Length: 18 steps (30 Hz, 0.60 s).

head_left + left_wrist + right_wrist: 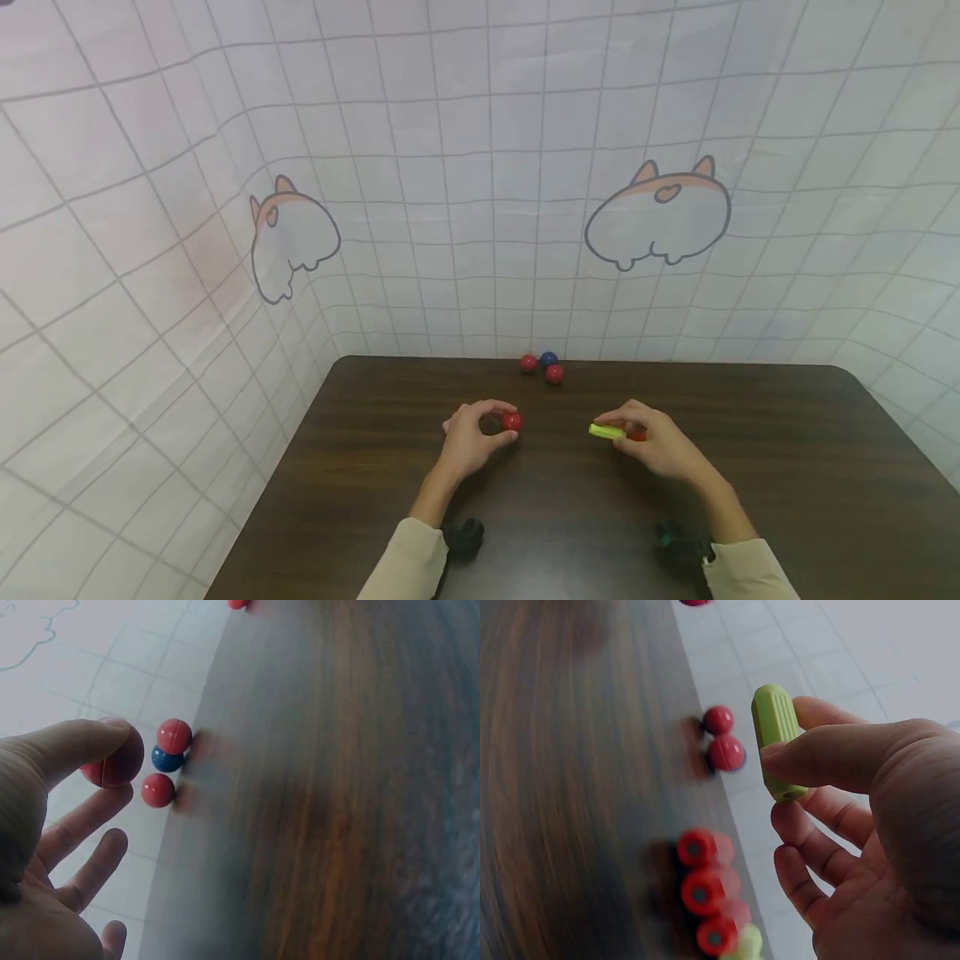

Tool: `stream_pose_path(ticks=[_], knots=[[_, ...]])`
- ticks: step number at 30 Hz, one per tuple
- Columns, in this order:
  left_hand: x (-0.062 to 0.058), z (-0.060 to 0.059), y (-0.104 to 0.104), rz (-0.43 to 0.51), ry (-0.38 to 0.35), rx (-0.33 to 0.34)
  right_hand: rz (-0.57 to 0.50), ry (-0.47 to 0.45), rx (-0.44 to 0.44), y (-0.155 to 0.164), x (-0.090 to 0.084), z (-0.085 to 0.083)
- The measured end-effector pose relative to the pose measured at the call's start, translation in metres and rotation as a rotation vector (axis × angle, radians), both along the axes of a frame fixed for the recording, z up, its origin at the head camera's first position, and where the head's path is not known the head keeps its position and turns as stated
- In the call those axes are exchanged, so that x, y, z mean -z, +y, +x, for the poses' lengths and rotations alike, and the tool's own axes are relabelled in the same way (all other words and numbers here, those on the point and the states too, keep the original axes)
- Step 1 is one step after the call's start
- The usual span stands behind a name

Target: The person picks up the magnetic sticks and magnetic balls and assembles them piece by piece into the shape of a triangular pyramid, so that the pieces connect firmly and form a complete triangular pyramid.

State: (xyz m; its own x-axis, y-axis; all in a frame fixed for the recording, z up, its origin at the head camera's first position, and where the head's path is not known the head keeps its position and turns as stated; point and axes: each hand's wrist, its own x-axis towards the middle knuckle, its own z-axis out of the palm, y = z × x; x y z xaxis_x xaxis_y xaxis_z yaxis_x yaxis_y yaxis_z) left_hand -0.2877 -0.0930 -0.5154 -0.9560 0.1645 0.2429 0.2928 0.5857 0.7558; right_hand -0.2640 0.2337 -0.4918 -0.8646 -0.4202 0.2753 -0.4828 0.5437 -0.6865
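A red ball [512, 422] is pinched between the thumb and fingertips of the left hand [471, 440], held just above the dark surface [787, 467] near its middle. A short green ribbed cylinder [607, 431] is gripped between the thumb and curled fingers of the right hand [654, 440], with a row of red pieces [702, 891] seen just beside it in the right wrist view. Two red balls [554, 373] and a blue ball [548, 359] are clustered, touching, at the far edge of the surface, well apart from both hands.

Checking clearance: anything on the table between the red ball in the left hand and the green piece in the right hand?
Nothing. In the head view, bare tabletop separates the red ball from the green piece.
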Motion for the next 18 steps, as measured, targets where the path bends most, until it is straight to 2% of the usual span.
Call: stream_pose_path(ticks=[8, 18], knots=[[-0.005, 0.004, 0.004, 0.001, -0.008, 0.019, -0.044, 0.011, -0.054, -0.032, -0.002, -0.003], [-0.007, 0.009, 0.008, 0.015, -0.025, 0.052, -0.025, -0.043, -0.042, -0.053, -0.004, -0.008]])
